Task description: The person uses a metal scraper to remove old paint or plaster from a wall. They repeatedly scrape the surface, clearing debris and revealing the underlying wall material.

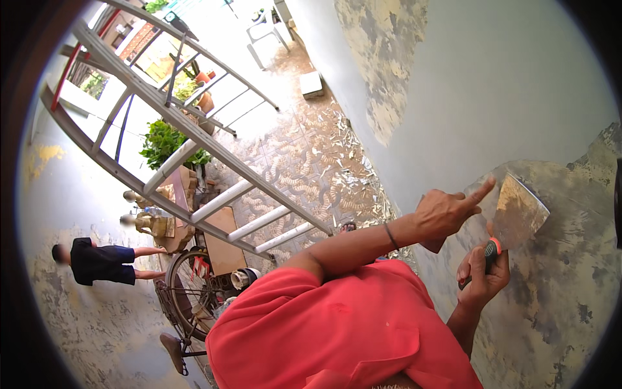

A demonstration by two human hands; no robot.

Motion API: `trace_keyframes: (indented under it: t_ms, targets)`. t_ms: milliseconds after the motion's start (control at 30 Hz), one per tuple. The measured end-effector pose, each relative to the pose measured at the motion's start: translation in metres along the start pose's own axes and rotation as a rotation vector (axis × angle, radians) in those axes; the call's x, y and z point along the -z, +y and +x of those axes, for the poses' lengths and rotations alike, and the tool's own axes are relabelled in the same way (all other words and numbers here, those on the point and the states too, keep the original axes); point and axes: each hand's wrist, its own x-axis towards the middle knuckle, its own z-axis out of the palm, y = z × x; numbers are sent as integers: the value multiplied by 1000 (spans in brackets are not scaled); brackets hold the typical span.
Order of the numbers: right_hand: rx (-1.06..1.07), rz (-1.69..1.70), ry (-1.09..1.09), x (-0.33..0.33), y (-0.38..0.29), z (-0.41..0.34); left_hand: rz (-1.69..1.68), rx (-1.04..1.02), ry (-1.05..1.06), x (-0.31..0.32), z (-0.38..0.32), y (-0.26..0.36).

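Observation:
My left hand (444,214) reaches across to the right, its index finger stretched towards the blade of a wide putty knife. The other fingers are curled over a flat brownish piece (432,244), mostly hidden behind the hand; its kind is unclear. My right hand (486,274) grips the black and red handle of the putty knife (520,211). The knife's broad metal blade points up and bears tan residue. Behind both hands stands a wall (534,287) with grey coating and mottled, patchy areas.
A metal stepladder (218,199) spans the upper left. Flakes and chips litter the patterned floor tiles (301,160). A bicycle (187,291), potted plants (163,141), a plastic chair (265,31) and a white block (311,83) stand about. A person in dark clothes (102,262) is at the far left wall.

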Motion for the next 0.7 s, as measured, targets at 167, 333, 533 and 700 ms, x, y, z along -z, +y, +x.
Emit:
trace_keyframes:
  t_ms: [167,333,533,700]
  targets:
    - [49,24,45,10,-5,-6,35,17,-26,-18,19,-7]
    - [6,22,88,29,2,-23,11,27,196,-46,17,-45]
    - [19,22,97,51,9,-34,33,-41,215,-28,27,-18]
    - [89,-28,88,58,16,-39,77,-160,299,22,59,31]
